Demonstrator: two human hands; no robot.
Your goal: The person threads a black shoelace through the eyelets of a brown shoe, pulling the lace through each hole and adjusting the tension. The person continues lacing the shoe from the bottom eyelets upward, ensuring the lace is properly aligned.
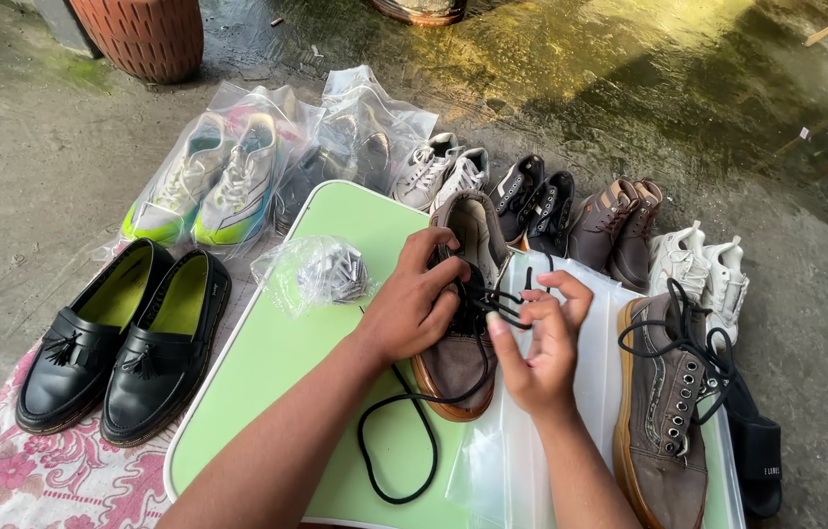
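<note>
With the brown shoe point(463, 323) at table centre pinned by the left hand point(414, 309), the right hand point(541, 343) at three o'clock pinches its black lace point(404, 431); best keep tension even per eyelet

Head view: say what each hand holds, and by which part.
The left hand grips the brown shoe across its lacing area. The right hand pinches the black shoelace near the eyelets; the rest trails onto the green table.
</note>
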